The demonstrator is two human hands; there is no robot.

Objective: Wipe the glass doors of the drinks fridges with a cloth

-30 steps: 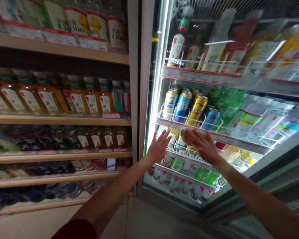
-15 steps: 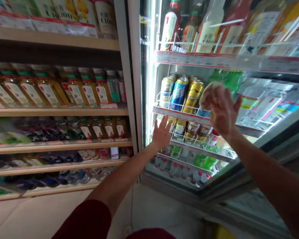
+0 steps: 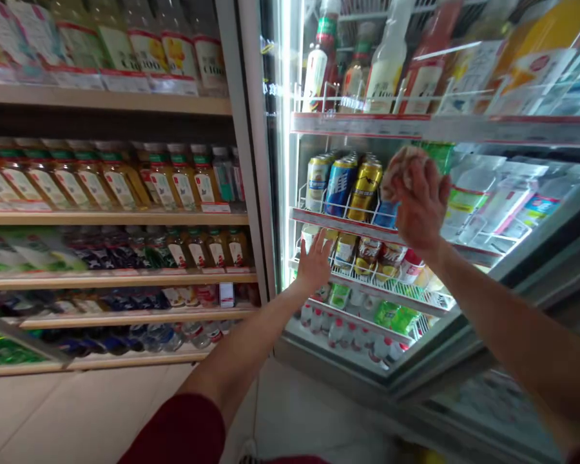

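On the left, we hold our left hand (image 3: 314,261) with fingers spread and nothing gripped, near the left edge of the silver-framed drinks cooler. It seems to lean on a clear, reflective glass pane (image 3: 272,88), though we cannot tell whether it touches; if it does, bare fingertips could leave smears, and a damp surface could let the palm slide.

Further right, our crumpled beige fabric cloth (image 3: 391,180) is in front of the can shelf, above that shelf's red-and-white front edge (image 3: 348,223) and well short of its right corner. Our right hand (image 3: 420,209) presses its fingers over the cloth, bunching it; the thumb is hidden. A loose fold could slip out from under the fingers if the pressure is uneven, and a wad this bunched may leave streaks.

The cloth has no clear front end. Its bulk pokes out up and to the left of the knuckles, and its longer axis seems to slant from lower left to upper right.
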